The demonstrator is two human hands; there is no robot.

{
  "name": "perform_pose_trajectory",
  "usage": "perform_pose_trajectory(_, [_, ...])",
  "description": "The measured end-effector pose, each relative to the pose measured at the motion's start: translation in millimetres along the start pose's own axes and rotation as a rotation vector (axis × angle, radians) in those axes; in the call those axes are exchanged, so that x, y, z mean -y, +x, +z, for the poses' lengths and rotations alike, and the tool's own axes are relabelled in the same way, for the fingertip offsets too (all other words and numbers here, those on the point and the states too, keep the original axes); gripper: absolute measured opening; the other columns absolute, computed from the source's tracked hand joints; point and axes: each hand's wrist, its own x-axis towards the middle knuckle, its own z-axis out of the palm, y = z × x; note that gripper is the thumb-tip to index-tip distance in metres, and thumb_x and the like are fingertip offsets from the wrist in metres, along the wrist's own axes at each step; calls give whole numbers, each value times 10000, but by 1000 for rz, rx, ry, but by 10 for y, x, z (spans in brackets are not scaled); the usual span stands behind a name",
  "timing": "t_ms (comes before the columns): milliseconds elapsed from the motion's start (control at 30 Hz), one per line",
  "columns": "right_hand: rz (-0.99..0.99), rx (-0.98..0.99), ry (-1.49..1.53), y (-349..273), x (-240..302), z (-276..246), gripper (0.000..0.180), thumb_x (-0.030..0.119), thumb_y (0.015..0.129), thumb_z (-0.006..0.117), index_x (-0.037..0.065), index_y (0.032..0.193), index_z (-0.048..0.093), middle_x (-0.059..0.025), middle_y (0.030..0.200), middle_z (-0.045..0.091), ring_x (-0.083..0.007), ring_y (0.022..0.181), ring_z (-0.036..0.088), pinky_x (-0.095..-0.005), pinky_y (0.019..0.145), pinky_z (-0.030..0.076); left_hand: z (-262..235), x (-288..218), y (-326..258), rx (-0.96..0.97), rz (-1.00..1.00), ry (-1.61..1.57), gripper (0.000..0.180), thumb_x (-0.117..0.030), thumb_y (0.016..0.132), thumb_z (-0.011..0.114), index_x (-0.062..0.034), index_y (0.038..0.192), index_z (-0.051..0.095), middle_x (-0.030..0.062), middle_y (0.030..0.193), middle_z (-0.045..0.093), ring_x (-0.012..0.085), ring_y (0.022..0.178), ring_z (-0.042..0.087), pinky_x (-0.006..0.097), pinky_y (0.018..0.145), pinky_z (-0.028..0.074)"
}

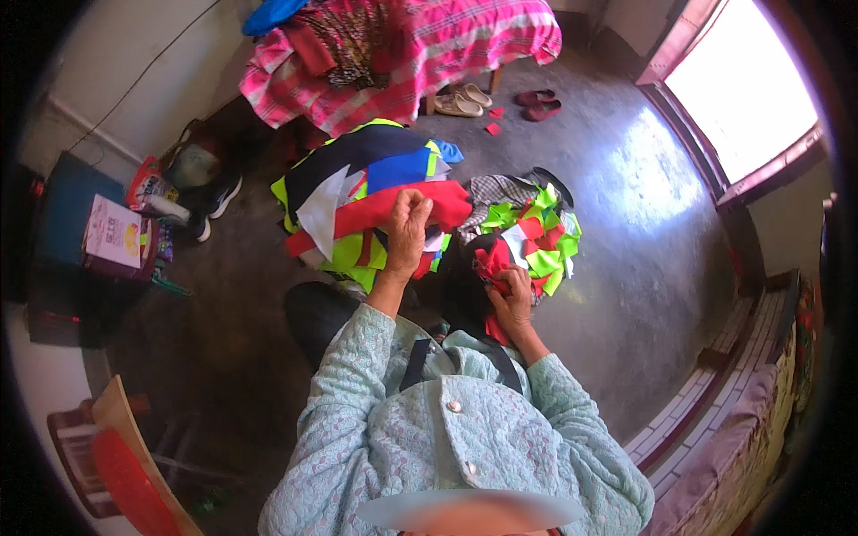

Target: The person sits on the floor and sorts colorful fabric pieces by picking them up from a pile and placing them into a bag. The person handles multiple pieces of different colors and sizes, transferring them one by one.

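My left hand (407,234) is raised over a heap of cloth pieces, its fingers pinched together; what they hold, if anything, is too small to tell. Behind those fingers a long red cloth strip (362,213) crosses the heap, over a white piece (323,211), a blue piece (398,170) and a large black cloth (326,170) edged in neon yellow. Lower and to the right, my right hand (511,302) has its fingers curled on a bunch of red cloth (491,263) by my knee. Beside it lies a pile of small neon-yellow, red and white scraps (545,259) on checked fabric (493,195).
A bed with a pink plaid cover (456,45) stands at the far side, with beige shoes (458,105) and dark red shoes (538,105) by it. Boxes (114,230) and bags are at the left, a wooden chair (116,447) lower left. A bright doorway (742,80) opens at the right.
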Motion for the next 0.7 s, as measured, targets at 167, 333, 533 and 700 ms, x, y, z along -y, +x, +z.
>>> perform_pose_trajectory(167, [20, 1, 0, -27, -26, -15, 285, 101, 636, 715, 73, 883, 577, -126, 981, 567, -328, 1026, 510, -411, 903, 376, -109, -600, 216, 96, 113, -207, 83, -128, 933, 523, -75, 930, 460, -10, 870, 443, 77, 812, 538, 302, 775, 547])
perform_pose_trajectory(333, [53, 14, -3, -7, -12, 10, 276, 105, 626, 723, 76, 863, 586, -119, 962, 574, -321, 1011, 521, -406, 897, 382, -695, -466, 208, -45, 56, -115, 73, -116, 915, 517, -58, 886, 483, 16, 858, 467, 111, 742, 580, 273, 678, 564])
perform_pose_trajectory(533, [19, 15, -23, 33, 75, 11, 269, 90, 628, 717, 73, 860, 582, -118, 953, 570, -319, 999, 521, -408, 884, 388, -1027, -80, -58, -327, -67, -166, 117, -144, 905, 523, -58, 952, 459, 64, 935, 533, 173, 767, 618, 320, 584, 580])
perform_pose_trajectory(700, [31, 22, -35, 6, 32, 7, 274, 100, 636, 715, 64, 871, 578, -124, 966, 566, -324, 990, 514, -413, 882, 387, -926, -88, -82, -376, -59, -52, 256, -90, 870, 573, -56, 1067, 412, 91, 1006, 571, 176, 800, 637, 292, 562, 575])
